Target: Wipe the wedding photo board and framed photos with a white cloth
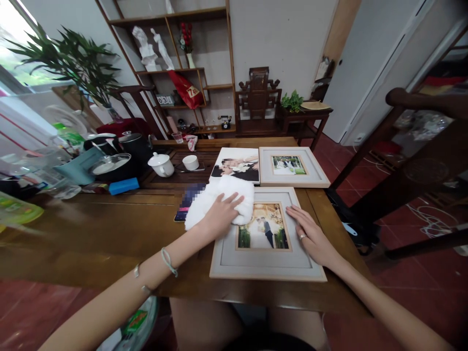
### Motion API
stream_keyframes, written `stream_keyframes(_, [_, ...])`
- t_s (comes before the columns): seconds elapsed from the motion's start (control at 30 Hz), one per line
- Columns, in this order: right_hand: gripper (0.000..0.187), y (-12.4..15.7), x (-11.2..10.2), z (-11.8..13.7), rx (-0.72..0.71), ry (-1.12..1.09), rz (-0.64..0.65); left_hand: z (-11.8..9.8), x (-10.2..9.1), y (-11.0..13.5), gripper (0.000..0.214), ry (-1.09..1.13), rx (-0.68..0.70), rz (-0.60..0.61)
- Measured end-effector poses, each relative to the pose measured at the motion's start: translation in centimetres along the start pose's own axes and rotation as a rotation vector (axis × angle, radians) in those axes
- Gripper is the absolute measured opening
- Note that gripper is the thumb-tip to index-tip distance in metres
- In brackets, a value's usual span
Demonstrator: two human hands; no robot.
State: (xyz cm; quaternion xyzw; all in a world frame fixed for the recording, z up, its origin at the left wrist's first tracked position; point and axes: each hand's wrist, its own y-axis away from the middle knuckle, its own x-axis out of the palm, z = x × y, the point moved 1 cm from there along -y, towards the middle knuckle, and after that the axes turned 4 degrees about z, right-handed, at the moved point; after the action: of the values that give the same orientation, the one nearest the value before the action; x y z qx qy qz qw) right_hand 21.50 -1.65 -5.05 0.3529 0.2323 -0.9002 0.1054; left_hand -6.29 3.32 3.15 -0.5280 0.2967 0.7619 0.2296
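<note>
A wooden photo frame (268, 268) with a pale mat lies flat on the table, its photo (268, 233) showing a couple. My left hand (222, 214) rests on a folded white towel (217, 192), fingers spread over the top and the thumb out of sight. The towel covers the frame's upper left corner and part of a dark blue printed item (190, 197). On the frame's right side lies my right hand (310, 231), open and palm down, fingers stretched along the mat and edge.
Behind lie a second framed photo (292, 181) and an unframed photo print (234, 165). A lidded white teapot (161, 165), a small white cup (190, 162), a blue block (124, 185) and several bottles stand left. The wooden table (139, 239) ends near my lap.
</note>
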Motion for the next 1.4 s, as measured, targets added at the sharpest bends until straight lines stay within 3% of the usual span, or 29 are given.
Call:
stream_keyframes(0.17, [0.053, 0.1, 0.0, -0.1, 0.010, -0.004, -0.015, -1.4, -0.5, 1.9, 0.029, 0.098, -0.034, 0.044])
stream_keyframes(0.33, [0.053, 0.1, 0.0, 0.0, 0.011, -0.007, -0.011, -6.7, -1.9, 6.8, 0.033, 0.279, 0.158, 0.106])
stream_keyframes(0.43, [0.053, 0.1, 0.0, 0.0, 0.015, -0.005, -0.006, -9.7, -1.7, 9.3, 0.028, 0.359, 0.211, 0.056])
stream_keyframes(0.5, [0.053, 0.1, 0.0, 0.0, 0.017, -0.003, -0.004, -10.3, -0.9, 9.7, 0.027, 0.383, 0.203, -0.011])
stream_keyframes(0.57, [0.053, 0.1, 0.0, 0.0, 0.016, 0.000, 0.002, -9.8, 0.0, 9.0, 0.030, 0.399, 0.188, -0.076])
stream_keyframes(0.67, [0.053, 0.1, 0.0, 0.0, 0.008, 0.008, 0.005, -7.2, 0.9, 6.4, 0.037, 0.379, 0.151, -0.138])
stream_keyframes(0.87, [0.053, 0.0, 0.0, -0.2, 0.003, 0.022, 0.001, -1.1, 0.9, -0.1, 0.033, 0.122, 0.095, -0.194])
stream_keyframes(1.0, [0.053, 0.1, 0.0, -0.4, 0.004, 0.023, 0.003, 0.9, 1.0, -3.2, 0.024, -0.031, 0.095, -0.267])
stream_keyframes(1.17, [0.053, 0.1, 0.1, -0.5, 0.004, 0.023, 0.018, -0.3, 1.5, -3.3, 0.027, -0.002, 0.140, -0.224])
stream_keyframes(1.4, [0.052, 0.0, 0.1, -0.3, 0.002, 0.025, 0.017, -5.8, 0.2, 2.0, 0.034, 0.157, 0.242, -0.087])
